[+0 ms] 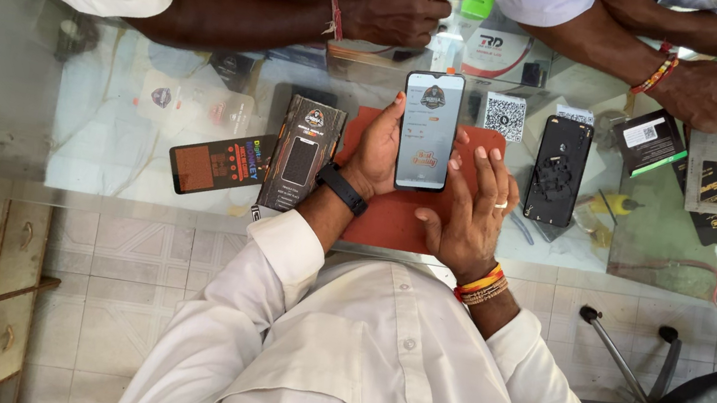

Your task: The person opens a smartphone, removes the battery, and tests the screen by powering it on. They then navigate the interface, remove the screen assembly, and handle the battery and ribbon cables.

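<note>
The left hand (377,152) wraps its fingers around the left edge of a flat, glossy phone screen (428,131), while the right hand (470,214) rests spread against its right edge. Below the screen lies a matte red mat (389,220) on the glass counter (102,144). Beyond it, 2 other people's hands lean.
</note>
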